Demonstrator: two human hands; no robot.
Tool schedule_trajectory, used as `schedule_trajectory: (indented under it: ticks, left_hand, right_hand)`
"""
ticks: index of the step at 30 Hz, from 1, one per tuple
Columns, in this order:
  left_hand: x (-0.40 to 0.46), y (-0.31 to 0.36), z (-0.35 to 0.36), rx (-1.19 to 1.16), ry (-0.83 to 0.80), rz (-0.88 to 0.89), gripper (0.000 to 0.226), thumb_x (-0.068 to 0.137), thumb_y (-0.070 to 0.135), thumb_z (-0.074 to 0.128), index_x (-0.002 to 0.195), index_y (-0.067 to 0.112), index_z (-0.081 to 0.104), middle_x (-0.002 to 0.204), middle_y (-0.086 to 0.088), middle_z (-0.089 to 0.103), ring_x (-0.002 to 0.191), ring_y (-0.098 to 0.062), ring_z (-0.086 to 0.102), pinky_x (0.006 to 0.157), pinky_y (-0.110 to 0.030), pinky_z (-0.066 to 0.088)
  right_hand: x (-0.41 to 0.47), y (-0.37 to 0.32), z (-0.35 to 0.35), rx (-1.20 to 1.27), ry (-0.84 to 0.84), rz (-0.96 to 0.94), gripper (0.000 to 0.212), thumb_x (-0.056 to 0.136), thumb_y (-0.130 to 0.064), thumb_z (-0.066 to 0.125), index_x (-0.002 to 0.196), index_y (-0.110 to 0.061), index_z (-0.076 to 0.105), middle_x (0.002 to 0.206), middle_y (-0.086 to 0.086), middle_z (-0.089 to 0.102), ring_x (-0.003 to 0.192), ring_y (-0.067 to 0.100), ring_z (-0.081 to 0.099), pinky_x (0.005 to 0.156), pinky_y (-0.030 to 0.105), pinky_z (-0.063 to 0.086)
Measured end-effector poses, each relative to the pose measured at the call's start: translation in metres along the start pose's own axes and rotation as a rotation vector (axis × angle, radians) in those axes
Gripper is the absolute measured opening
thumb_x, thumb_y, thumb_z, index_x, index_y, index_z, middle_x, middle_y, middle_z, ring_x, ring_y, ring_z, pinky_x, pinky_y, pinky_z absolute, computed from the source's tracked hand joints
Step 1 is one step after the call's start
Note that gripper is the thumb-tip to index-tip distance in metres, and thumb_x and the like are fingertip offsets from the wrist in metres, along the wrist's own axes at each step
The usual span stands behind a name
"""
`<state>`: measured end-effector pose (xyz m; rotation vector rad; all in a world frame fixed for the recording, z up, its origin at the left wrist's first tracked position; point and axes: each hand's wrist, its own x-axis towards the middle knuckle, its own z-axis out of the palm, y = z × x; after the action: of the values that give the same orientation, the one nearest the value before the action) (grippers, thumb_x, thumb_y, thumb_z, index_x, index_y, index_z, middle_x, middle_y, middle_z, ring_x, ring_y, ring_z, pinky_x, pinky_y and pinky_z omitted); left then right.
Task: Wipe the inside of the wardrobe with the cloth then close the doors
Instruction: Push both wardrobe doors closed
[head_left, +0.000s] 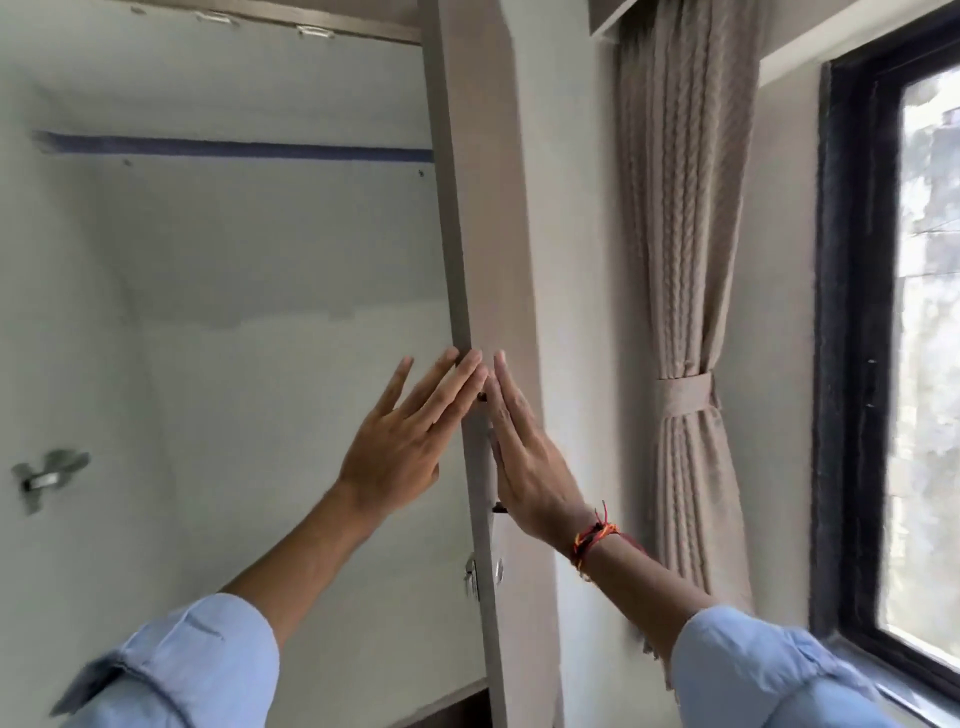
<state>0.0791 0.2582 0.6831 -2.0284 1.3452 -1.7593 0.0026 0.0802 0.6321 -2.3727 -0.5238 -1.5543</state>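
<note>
I see the wardrobe door (488, 249), a pale wood-grain panel standing edge-on to me in the middle of the view, swung well out from the cabinet. No brand, label or writing can be read anywhere on it. My left hand (400, 447) is flat and spread wide against the door's inner side, fingertips reaching its front edge. My right hand (524, 462) lies flat on the outer face of the same door, fingers straight and close together, gripping nothing. The two sets of fingertips nearly meet across the door's edge, so the panel sits between my palms. A red and orange thread band (595, 535) circles my right wrist, and light blue sleeves (176, 670) cover both forearms.

Left of the door, the wardrobe interior (234, 312) is bare white, with a dark hanging rail (234, 148) running across near its top and a metal hinge (47, 475) on the far left wall. Low on the door's edge there is a small metal fitting (472, 577), perhaps a lock or catch; it is too blurred to be sure. Right of the door hangs a beige curtain (680, 260) tied back at its middle, and beyond that a dark-framed window (852, 364).
</note>
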Motion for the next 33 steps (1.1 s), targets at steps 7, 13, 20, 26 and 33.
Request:
schedule_trajectory:
  ticks: [7,13,20,26,33]
  left_hand:
    - [-0.074,-0.053,-0.032,0.016,-0.2,-0.312,0.09,0.083,0.001,0.046,0.164,0.011,0.007,0.174,-0.003,0.005,0.161,-0.017,0.009,0.129,-0.049,0.022]
    - [-0.151,-0.099,-0.085,0.177,-0.298,-0.544,0.094,0.075,0.005,0.053,0.162,0.005,0.016,0.173,-0.009,0.014,0.159,-0.02,0.021,0.127,-0.05,0.026]
    - [-0.199,-0.131,-0.158,0.425,-0.345,-0.802,0.092,0.078,0.01,0.044,0.161,0.001,0.006,0.173,-0.015,0.004,0.161,-0.024,0.01,0.129,-0.053,0.019]
    - [-0.225,-0.154,-0.23,0.644,-0.259,-0.922,0.089,0.086,0.014,0.047,0.162,0.002,0.0,0.173,-0.015,0.0,0.162,-0.026,0.002,0.129,-0.058,0.011]
    - [-0.259,-0.175,-0.265,0.359,-0.07,-1.14,0.091,0.099,0.027,0.054,0.161,0.006,-0.009,0.173,-0.014,-0.006,0.157,-0.036,0.022,0.119,-0.051,0.042]
  right_hand:
    - [0.045,-0.04,0.089,-0.171,-0.034,-0.054,0.068,0.101,0.009,0.046,0.161,0.008,0.013,0.172,0.026,0.009,0.162,0.036,0.012,0.131,0.045,0.027]
    - [0.058,-0.041,0.126,-0.17,-0.072,-0.006,0.061,0.097,0.01,0.012,0.156,0.014,0.024,0.167,0.035,0.016,0.158,0.047,0.018,0.124,0.053,0.037]
    - [0.07,-0.033,0.144,-0.102,-0.109,-0.024,0.062,0.103,0.008,0.047,0.157,0.015,0.018,0.169,0.034,0.01,0.16,0.044,0.008,0.124,0.058,0.034]
    - [0.076,-0.035,0.161,-0.023,-0.107,-0.016,0.063,0.108,-0.019,0.032,0.161,0.008,0.009,0.171,0.029,0.006,0.162,0.04,0.005,0.126,0.062,0.028]
    - [0.082,-0.039,0.174,0.056,-0.034,0.008,0.063,0.109,-0.025,0.026,0.161,0.007,0.009,0.171,0.029,0.008,0.158,0.048,0.016,0.125,0.064,0.028]
